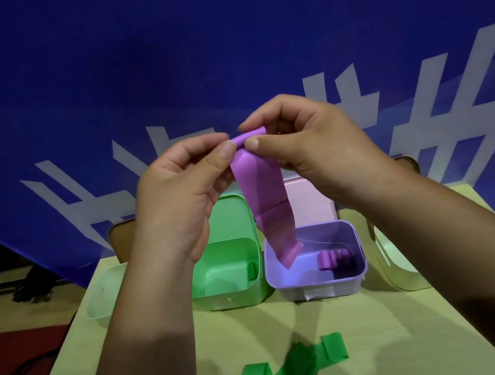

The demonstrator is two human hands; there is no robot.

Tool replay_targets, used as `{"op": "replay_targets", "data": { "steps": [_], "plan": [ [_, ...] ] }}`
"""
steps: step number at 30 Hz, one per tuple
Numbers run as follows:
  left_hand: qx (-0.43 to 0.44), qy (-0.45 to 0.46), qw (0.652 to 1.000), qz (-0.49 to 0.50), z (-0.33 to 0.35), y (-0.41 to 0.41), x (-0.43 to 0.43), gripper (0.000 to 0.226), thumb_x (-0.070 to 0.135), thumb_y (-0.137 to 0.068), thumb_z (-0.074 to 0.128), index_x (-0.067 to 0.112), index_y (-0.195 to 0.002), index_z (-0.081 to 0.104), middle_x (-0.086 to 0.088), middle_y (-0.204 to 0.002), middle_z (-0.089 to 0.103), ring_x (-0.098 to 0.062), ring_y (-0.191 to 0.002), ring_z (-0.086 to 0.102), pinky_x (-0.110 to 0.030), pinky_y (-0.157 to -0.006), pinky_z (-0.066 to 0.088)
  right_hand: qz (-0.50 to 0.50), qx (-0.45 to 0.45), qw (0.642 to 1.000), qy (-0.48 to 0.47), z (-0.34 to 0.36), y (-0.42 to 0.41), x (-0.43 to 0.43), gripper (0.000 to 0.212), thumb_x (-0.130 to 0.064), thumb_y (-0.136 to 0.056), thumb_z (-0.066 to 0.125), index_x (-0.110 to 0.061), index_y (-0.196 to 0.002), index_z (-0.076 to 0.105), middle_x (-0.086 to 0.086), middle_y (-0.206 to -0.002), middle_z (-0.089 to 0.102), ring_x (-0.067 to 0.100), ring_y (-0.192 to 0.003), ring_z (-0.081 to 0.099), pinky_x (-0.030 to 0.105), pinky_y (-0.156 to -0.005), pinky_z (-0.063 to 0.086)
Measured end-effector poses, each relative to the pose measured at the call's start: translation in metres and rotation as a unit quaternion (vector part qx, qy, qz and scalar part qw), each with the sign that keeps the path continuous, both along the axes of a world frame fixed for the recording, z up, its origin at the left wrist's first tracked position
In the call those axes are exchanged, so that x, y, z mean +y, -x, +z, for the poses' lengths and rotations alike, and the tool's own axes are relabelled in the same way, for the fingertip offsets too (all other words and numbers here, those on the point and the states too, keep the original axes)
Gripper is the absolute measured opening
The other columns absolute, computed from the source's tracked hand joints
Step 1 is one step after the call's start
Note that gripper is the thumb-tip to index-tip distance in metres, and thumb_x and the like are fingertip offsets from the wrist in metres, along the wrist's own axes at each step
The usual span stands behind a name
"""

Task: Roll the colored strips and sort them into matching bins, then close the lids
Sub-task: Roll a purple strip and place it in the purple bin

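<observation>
A purple strip (pixel 266 197) hangs in the air above the bins, its top end curled into a small roll. My left hand (pixel 181 191) and my right hand (pixel 308 147) both pinch that rolled top between thumb and fingers. The strip's loose tail dangles over the purple bin (pixel 318 286), which holds several purple rolls (pixel 333 259). Left of it stands the green bin (pixel 234 294) with one green roll (pixel 251 271) inside. Both bins' lids stand open behind them. A crumpled green strip (pixel 290 370) lies on the table near me.
A pale translucent bin (pixel 102 303) sits at the table's left edge and a pale green bin (pixel 397 270) at the right, partly behind my arms. The yellow-green table (pixel 329 330) drops off at both sides. A blue wall with white tape marks rises behind.
</observation>
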State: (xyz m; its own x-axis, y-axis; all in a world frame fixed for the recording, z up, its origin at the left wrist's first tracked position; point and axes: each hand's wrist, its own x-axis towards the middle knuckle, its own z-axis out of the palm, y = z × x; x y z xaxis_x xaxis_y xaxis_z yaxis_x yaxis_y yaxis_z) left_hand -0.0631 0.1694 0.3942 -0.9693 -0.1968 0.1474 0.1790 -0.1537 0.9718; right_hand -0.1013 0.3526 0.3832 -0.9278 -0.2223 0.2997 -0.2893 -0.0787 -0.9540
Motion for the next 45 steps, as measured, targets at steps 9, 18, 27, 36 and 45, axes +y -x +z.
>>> {"op": "replay_targets", "data": {
  "steps": [9, 18, 27, 36, 45],
  "plan": [
    [0.01, 0.001, 1.0, 0.011, 0.004, 0.006, 0.002, 0.025, -0.003, -0.088, 0.079, 0.011, -0.11, 0.078, -0.006, -0.098, 0.079, -0.022, -0.098, 0.078, -0.026, -0.084, 0.061, 0.043, -0.049, 0.997, 0.044, -0.005, 0.007, 0.003, 0.022, -0.017, -0.096, 0.077, -0.014, -0.118, 0.078, 0.015, -0.109, 0.079, 0.034, -0.109, 0.075, 0.055, -0.102, 0.058],
    [0.01, 0.002, 1.0, -0.014, 0.003, 0.014, -0.001, 0.026, 0.0, -0.092, 0.078, 0.005, -0.118, 0.077, -0.025, -0.121, 0.075, -0.038, -0.116, 0.075, -0.036, -0.095, 0.063, -0.008, 0.016, 1.0, -0.015, -0.001, 0.015, 0.0, 0.02, -0.016, -0.1, 0.074, -0.019, -0.119, 0.078, 0.002, -0.096, 0.081, 0.015, -0.09, 0.075, 0.044, -0.088, 0.064],
    [0.014, 0.05, 0.999, 0.01, -0.001, 0.032, 0.001, 0.018, 0.004, -0.092, 0.08, 0.007, -0.11, 0.081, -0.02, -0.109, 0.079, -0.036, -0.103, 0.079, -0.041, -0.089, 0.066, -0.034, 0.045, 0.995, -0.083, -0.001, 0.027, 0.001, 0.021, -0.023, -0.102, 0.072, -0.028, -0.122, 0.077, -0.007, -0.101, 0.08, 0.015, -0.099, 0.076, 0.05, -0.089, 0.064],
    [0.021, 0.104, 0.994, 0.019, -0.004, 0.05, -0.003, 0.025, 0.007, -0.091, 0.083, 0.018, -0.113, 0.083, -0.007, -0.108, 0.082, -0.027, -0.106, 0.079, -0.047, -0.097, 0.063, -0.013, 0.028, 0.998, -0.057, 0.001, 0.041, 0.001, 0.017, -0.018, -0.102, 0.072, -0.019, -0.118, 0.078, 0.005, -0.09, 0.079, 0.011, -0.083, 0.074, 0.041, -0.082, 0.067],
    [0.0, 0.104, 0.994, -0.017, -0.006, 0.065, -0.008, 0.021, 0.016, -0.093, 0.083, 0.017, -0.114, 0.083, -0.011, -0.113, 0.081, -0.032, -0.11, 0.078, -0.053, -0.101, 0.061, -0.019, 0.035, 0.998, -0.049, -0.005, 0.055, -0.002, 0.018, -0.011, -0.099, 0.074, -0.022, -0.113, 0.078, 0.005, -0.099, 0.08, 0.018, -0.089, 0.073, 0.044, -0.086, 0.061]
  ]
}}
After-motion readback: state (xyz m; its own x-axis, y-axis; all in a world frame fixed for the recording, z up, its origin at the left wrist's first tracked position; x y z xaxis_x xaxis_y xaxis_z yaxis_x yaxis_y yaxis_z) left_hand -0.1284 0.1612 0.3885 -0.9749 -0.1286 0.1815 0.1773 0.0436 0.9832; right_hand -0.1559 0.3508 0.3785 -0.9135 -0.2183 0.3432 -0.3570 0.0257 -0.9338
